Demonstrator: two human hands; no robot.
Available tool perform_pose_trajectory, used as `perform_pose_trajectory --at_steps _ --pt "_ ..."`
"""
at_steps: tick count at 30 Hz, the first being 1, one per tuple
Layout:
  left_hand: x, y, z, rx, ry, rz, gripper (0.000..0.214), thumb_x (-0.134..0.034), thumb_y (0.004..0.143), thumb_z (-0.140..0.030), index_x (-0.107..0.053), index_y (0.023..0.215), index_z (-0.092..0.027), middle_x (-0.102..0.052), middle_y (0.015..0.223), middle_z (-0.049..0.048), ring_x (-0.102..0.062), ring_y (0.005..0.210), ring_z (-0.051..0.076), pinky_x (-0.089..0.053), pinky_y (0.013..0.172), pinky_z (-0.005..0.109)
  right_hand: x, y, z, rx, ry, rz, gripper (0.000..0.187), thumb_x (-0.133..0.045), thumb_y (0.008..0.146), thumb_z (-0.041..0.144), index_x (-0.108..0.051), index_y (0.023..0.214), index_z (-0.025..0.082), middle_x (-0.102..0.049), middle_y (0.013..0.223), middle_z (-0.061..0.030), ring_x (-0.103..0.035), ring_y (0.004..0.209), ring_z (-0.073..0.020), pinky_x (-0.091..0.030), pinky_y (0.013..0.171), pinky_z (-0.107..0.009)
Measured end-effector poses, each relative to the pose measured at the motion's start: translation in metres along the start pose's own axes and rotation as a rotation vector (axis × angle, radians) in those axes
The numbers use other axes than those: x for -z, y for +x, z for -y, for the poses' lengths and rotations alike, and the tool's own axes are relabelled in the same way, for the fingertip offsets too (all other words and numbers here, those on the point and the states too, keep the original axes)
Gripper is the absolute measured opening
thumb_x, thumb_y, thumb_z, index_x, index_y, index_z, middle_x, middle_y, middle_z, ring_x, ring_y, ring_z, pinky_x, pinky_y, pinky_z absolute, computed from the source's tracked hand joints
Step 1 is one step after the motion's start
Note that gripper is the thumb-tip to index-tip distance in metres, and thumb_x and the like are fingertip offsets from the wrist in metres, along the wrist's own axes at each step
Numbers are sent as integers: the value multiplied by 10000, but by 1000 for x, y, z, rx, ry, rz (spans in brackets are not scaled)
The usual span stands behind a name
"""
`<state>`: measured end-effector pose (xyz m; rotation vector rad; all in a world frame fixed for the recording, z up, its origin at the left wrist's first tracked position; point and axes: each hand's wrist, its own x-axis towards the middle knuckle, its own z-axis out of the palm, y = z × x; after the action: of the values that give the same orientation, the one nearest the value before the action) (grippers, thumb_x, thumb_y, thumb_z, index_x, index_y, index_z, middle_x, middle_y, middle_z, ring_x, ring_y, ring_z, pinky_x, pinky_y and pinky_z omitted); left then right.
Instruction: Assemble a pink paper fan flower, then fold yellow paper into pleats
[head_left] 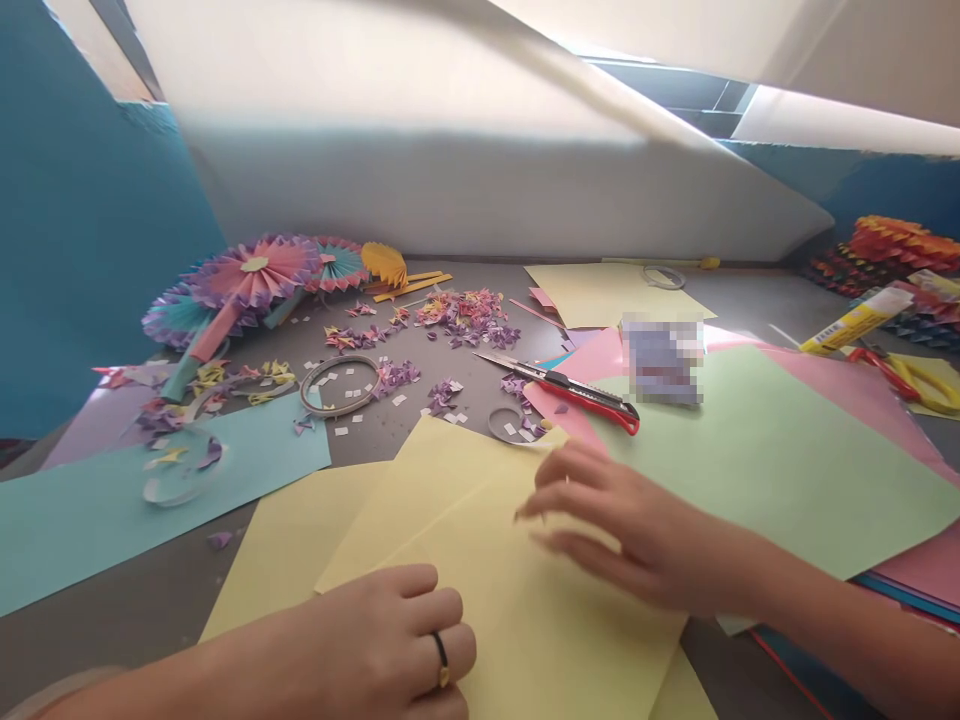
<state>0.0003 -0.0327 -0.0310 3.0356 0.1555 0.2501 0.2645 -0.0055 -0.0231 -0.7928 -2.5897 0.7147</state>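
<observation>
Yellow paper sheets [480, 540] lie overlapped in front of me, and a faint straight line crosses the upper one. My left hand [375, 650], with a black ring on one finger, rests on their near left part. Its fingers are curled under and the fingertips are hidden, so I cannot make out what they grip. Over the right part of the yellow paper is my right hand [600, 520], slightly blurred, its fingers apart and nothing in them. Just beyond it, a red box cutter [592, 395] with its blade out lies partly on the green paper [780, 450].
Tape rings [341, 385] and paper scraps [469, 315] are scattered behind the yellow sheets. Pleated paper rosettes [255, 265] stand at the back left, beyond a blue sheet [277, 450]. At the right are a glue stick [855, 320] and yellow-and-red scissors [911, 380].
</observation>
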Motion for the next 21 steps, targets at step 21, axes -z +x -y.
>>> perform_pose_trajectory --at_steps 21 --pt "2 -5 7 510 -406 -141 313 -270 1040 -289 -493 841 -198 -599 786 3 -531 667 126 -432 626 219 10 1 35 -397 214 265 276 -555 913 475 -487 825 222 -582 809 14 -534 690 -123 -453 598 -241"
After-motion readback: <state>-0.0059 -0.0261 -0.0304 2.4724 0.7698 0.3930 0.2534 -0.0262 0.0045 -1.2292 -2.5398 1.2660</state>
